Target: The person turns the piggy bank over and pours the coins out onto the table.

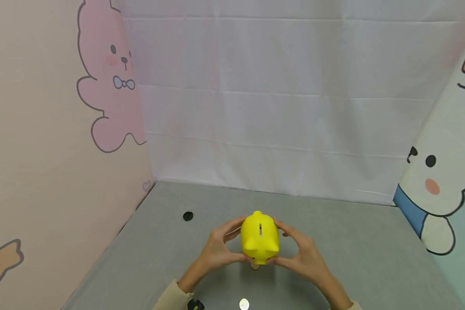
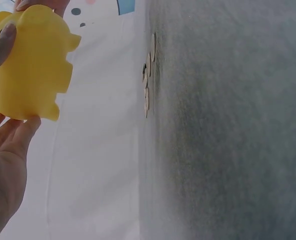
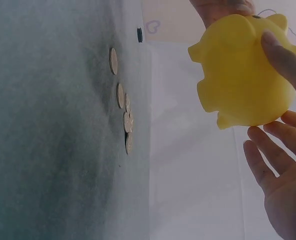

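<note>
A single coin (image 1: 244, 304) is seen lying close to the near edge of the grey desk (image 1: 372, 258), between the two forearms. Just beyond it, a yellow piggy bank (image 1: 260, 237) is held lifted off the desk, slot upward, above the middle of the near half. It is gripped from both sides: the left hand (image 1: 218, 249) and the right hand (image 1: 302, 254) are curled round its flanks, fingers (image 3: 280, 55) pressed to the body. Several coins (image 3: 124, 112) are shown lying on the desk beneath it. A small black cap (image 1: 187, 216) lies toward the far left corner. The bank appears to be mid-lift; steady support would be needed in any next move.
</note>
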Tool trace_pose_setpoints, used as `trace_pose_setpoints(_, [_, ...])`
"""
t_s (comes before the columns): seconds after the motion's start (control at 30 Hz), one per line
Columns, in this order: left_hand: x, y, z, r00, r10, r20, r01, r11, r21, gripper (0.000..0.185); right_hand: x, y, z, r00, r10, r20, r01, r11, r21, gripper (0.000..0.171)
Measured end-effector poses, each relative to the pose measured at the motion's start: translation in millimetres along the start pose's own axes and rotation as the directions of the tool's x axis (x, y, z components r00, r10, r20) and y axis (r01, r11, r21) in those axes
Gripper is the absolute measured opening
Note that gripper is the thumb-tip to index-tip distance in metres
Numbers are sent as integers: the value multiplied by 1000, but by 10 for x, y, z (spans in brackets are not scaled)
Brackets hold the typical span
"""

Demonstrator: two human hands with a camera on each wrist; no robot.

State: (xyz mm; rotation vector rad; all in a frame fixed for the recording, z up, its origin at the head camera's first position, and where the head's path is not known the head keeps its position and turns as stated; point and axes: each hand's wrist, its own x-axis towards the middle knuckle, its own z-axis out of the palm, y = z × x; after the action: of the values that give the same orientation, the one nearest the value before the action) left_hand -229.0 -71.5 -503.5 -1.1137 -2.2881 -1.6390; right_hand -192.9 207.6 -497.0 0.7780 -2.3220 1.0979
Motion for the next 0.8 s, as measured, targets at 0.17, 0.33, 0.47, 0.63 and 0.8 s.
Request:
trace_pose_setpoints(0.17, [13, 34, 5, 993, -120, 3, 119, 992, 29, 79, 14, -29, 20, 993, 112, 30, -113, 993, 28, 72])
trace_pose_setpoints(0.33, [28, 40, 54, 941, -337, -1, 337, 941, 0, 48, 78, -138, 32, 913, 381, 145, -393, 917, 65, 40])
trace_pose_setpoints(0.47, [58, 38, 113, 882, -471, 8, 471, 881, -50, 44, 132, -195, 29, 810, 542, 223, -565, 823, 55, 39])
trace_pose_setpoints(0.63, [79, 73, 150, 825, -563, 43, 565, 819, -99, 55, 137, -187, 35, 759, 594, 267, -628, 776, 61, 49])
trace_pose_setpoints(0.8, [85, 95, 150, 809, -585, 57, 588, 803, -100, 59, 127, -152, 48, 752, 590, 293, -634, 769, 79, 51])
